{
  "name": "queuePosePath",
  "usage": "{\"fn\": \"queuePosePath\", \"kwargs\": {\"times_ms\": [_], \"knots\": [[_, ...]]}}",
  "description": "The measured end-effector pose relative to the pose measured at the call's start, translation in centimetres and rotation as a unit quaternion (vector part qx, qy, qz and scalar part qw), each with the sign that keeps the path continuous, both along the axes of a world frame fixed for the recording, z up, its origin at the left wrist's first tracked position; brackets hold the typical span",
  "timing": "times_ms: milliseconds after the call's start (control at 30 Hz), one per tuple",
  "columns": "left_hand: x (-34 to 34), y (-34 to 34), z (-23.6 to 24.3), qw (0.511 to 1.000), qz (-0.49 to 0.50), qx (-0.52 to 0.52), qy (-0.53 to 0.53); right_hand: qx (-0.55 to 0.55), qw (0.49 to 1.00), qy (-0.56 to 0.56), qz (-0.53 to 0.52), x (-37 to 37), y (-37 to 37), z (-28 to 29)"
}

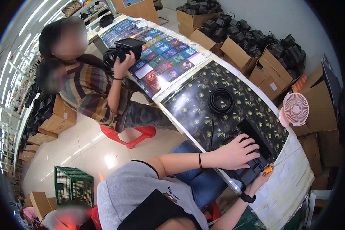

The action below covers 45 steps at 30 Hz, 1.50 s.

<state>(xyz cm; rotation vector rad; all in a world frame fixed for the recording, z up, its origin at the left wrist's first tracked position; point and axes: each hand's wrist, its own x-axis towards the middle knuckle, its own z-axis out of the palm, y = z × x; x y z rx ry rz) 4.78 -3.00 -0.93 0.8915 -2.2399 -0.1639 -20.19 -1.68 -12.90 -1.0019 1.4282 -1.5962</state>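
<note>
My left hand (241,153) rests over a black plastic device (244,127) at the near end of the dark patterned mat (186,103), with its curved fingers gripping the top. Lower right, my right hand (258,178) holds a small orange-and-black tool (267,170) against the device's end; its fingers are partly hidden. A coil of black cable (220,100) lies on the mat above the device, with a lead running down toward it.
A co-worker (88,88) beside a red stool (128,140) holds a black device over a card-printed mat (165,53). Boxes of black devices (272,71) line the wall. A pink fan (295,108) stands at right. A green crate (73,186) is on the floor.
</note>
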Motion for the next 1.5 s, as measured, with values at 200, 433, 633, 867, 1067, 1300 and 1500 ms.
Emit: {"fn": "queuePosePath", "kwargs": {"times_ms": [200, 433, 633, 867, 1067, 1300, 1500], "knots": [[0.3, 1.8, 0.6, 0.999, 0.017, -0.037, -0.011, 0.003, 0.998, -0.067, -0.003, 0.3, 1.3, 1.5], [-0.3, 4.2, -0.2, 0.995, 0.073, -0.061, -0.028, -0.014, 0.999, -0.018, -0.048, 1.3, 2.2, 3.2], [1.4, 3.9, -0.7, 0.993, 0.081, -0.069, -0.057, 0.067, 0.997, 0.035, 0.010, 3.5, 2.7, 10.6], [6.9, -4.0, 1.1, 0.977, 0.156, -0.041, -0.139, -0.067, 0.985, 0.130, -0.092, -1.4, 10.5, 16.4], [14.3, -6.6, 0.1, 0.950, 0.274, -0.083, -0.128, 0.051, 0.793, 0.518, -0.316, -5.7, 22.6, 18.8], [18.0, -8.7, -0.6, 0.910, 0.391, -0.029, -0.132, 0.453, 0.480, 0.542, -0.520, -7.9, 33.8, 16.7], [18.5, -8.8, -1.2, 0.911, 0.383, -0.066, -0.136, 0.419, 0.502, 0.597, -0.464, -10.2, 32.6, 13.2]]}}
